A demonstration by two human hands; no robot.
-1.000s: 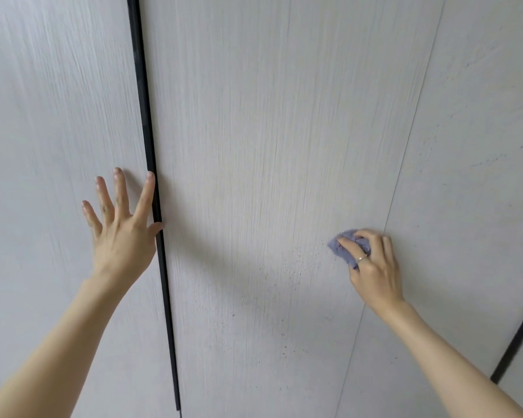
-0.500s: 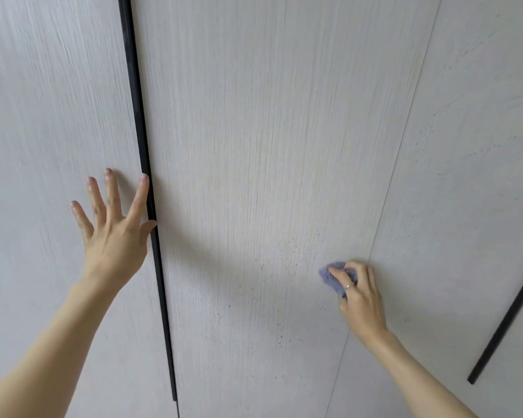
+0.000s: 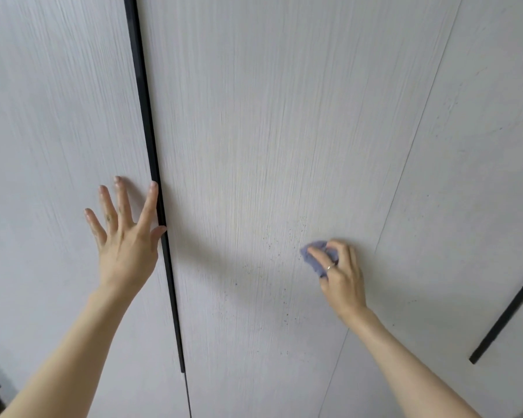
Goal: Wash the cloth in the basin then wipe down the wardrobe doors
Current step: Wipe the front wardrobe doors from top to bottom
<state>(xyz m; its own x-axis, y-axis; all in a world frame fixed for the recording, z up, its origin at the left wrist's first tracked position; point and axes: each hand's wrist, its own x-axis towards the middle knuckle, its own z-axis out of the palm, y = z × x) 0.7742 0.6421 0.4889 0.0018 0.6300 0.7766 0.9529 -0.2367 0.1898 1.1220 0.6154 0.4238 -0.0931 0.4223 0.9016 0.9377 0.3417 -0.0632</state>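
Left hand (image 3: 124,239) flat on the left wardrobe door (image 3: 58,146), fingers straight and spread, thumb tip over the black strip (image 3: 147,122) between doors. Right hand (image 3: 340,277) holds a bunched purple cloth (image 3: 313,256) against the middle door (image 3: 269,131), fingers curled over it, ring (image 3: 329,267) on one finger. Small dark specks (image 3: 280,245) dot the door left of and below the cloth. Another black strip (image 3: 507,315) sits lower right.

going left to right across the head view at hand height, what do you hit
left wardrobe door → left hand flat on it → long black handle strip → middle door with dark specks → purple cloth → right hand → thin door seam → right door → second black handle strip
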